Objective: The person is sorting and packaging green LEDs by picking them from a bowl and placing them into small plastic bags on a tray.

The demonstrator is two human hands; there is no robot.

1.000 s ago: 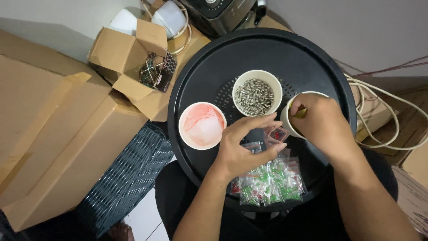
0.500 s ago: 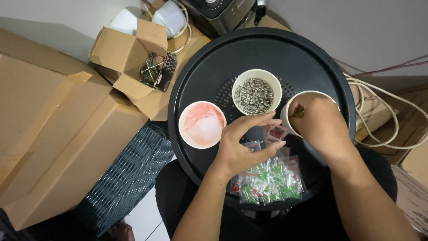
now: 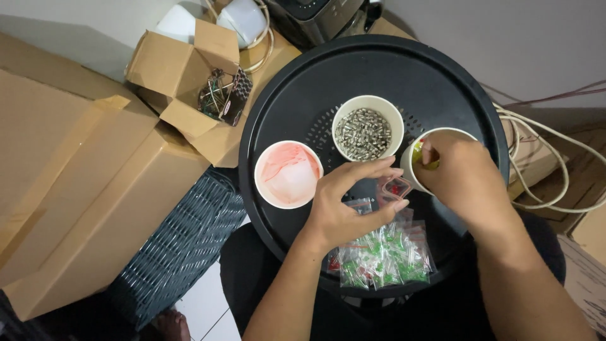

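Observation:
A round black tray [image 3: 303, 88] carries three paper cups. The left cup [image 3: 288, 174] is pink-stained inside, the middle cup [image 3: 367, 129] is full of small silvery metal parts, and the right cup [image 3: 426, 146] is mostly hidden by my right hand. My left hand [image 3: 344, 205] holds a small clear zip bag with red pieces [image 3: 394, 187] between thumb and fingers. My right hand [image 3: 464, 180] reaches into the right cup, fingertips pinched on a small yellow-green piece [image 3: 421, 159]. Several clear bags of green and red pieces [image 3: 385, 256] lie on the tray's near edge.
Large cardboard boxes [image 3: 69, 183] stand at left; a small open box [image 3: 202, 95] holds wire parts. A dark woven basket [image 3: 177, 246] sits below them. White cables [image 3: 555, 164] coil at right. White round items [image 3: 243, 19] and a dark appliance [image 3: 315, 16] lie beyond the tray.
My right hand's fingertips have dipped deeper into the right cup and now show a yellow-green piece. My left hand stays put with the small bag.

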